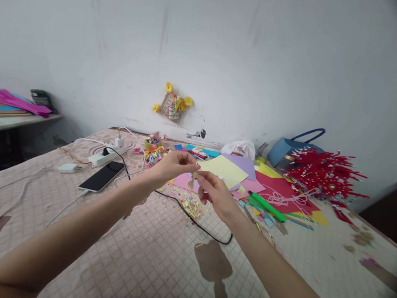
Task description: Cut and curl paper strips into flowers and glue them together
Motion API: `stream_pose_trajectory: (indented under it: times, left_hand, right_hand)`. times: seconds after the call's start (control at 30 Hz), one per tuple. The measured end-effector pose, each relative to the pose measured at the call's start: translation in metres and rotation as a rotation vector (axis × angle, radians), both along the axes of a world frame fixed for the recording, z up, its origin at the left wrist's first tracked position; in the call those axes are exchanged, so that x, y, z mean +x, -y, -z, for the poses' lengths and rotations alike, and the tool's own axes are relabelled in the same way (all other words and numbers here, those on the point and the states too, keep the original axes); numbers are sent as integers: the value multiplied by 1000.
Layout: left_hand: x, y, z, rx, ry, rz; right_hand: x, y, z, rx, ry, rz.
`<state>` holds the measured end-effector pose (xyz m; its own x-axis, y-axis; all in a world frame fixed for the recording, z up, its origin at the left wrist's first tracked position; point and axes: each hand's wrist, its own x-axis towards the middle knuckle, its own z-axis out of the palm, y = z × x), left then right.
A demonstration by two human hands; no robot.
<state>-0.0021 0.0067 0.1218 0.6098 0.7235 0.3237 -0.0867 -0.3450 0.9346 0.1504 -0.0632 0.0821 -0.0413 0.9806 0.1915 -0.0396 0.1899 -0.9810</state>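
My left hand [176, 166] and my right hand [217, 194] meet over the middle of the table, fingertips pinched together. Between them is a small yellowish piece [195, 175], which looks like folded paper; its exact shape is too small to make out. Just below lies a scatter of tiny paper scraps [193, 208]. Behind my hands are sheets of pale yellow paper [227, 169], purple paper [241, 165] and pink paper [255, 187]. To the right of my right hand rests a bright green pen or marker [268, 207], beside scissors [264, 231].
A phone [101, 176], a power strip [106, 156] and a white charger [69, 168] with cables lie at left. A black cable [198, 224] curves across the tablecloth. Red decorations [324, 173] and a blue bag [282, 150] stand back right. A woven ornament [173, 106] hangs on the wall.
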Motion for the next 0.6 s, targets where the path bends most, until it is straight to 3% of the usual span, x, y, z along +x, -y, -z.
stream_pose_trajectory:
  times: [0.17, 0.4, 0.6]
  left_hand:
    - [3, -1, -1, 29, -41, -89]
    - [1, 2, -9, 27, -96, -159]
    - [0, -8, -4, 23, -80, -184]
  right_hand:
    - [-10, -2, 17, -48, -73, -66]
    - [-15, -1, 21, -136, -185, -130]
    - [-12, 6, 30, -201, -214, -225]
